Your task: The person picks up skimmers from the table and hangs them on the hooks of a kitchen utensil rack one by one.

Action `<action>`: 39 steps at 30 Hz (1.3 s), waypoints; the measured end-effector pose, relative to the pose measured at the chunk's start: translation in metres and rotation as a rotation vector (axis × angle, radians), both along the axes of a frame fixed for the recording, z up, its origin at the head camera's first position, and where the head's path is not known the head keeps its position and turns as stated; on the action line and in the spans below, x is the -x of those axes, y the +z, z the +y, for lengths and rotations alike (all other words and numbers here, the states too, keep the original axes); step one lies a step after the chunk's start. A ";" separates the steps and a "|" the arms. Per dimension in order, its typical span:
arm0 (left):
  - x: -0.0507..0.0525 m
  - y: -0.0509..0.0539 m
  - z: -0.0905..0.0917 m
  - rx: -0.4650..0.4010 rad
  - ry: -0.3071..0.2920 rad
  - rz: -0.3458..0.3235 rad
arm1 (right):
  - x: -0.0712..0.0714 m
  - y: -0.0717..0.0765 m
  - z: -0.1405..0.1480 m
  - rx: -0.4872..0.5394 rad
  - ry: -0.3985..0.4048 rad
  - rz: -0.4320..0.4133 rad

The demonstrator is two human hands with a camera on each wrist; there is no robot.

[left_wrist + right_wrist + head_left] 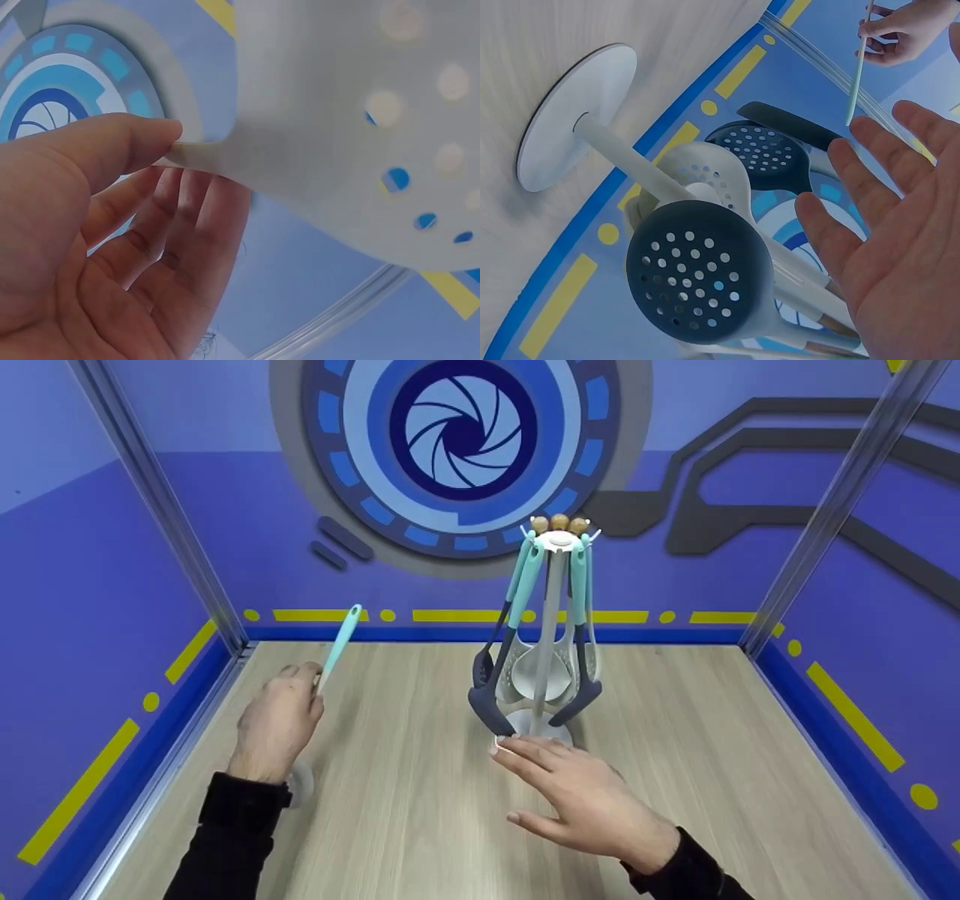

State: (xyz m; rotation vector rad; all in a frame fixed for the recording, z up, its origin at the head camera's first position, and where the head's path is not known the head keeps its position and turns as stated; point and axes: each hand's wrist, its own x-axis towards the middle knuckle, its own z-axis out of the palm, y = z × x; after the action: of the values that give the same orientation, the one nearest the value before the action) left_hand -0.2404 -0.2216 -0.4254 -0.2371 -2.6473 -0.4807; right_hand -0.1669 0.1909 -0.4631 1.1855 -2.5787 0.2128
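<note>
Between thumb and fingers, my left hand pinches a slotted skimmer by its neck. The skimmer's turquoise handle points up and away, and its pale perforated head fills much of the left wrist view. My right hand is held palm down with straight fingers, just in front of a utensil stand; whether its fingertips touch anything is unclear. From the stand hang several utensils, among them a pale ladle and a dark perforated skimmer. The stand's round white base rests on the table.
A wood-grain table lies under both hands. Blue printed panels enclose it at the back and sides, with metal corner posts at the back left and right. Brown knobs stick up at the stand's top.
</note>
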 end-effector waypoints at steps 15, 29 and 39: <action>-0.009 0.005 0.025 0.035 -0.024 0.085 | 0.002 0.013 0.004 0.024 -0.019 -0.010; -0.017 0.007 0.049 0.030 -0.049 0.101 | 0.007 0.020 0.006 0.106 -0.004 0.045; -0.022 0.010 0.064 0.040 -0.088 0.143 | 0.011 0.027 0.006 0.112 -0.046 0.042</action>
State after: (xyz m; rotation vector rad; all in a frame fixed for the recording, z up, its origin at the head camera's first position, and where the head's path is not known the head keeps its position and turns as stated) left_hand -0.2184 -0.1578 -0.4159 -0.3873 -2.5170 -0.4224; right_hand -0.1775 0.1965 -0.4362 1.0785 -2.5188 0.3149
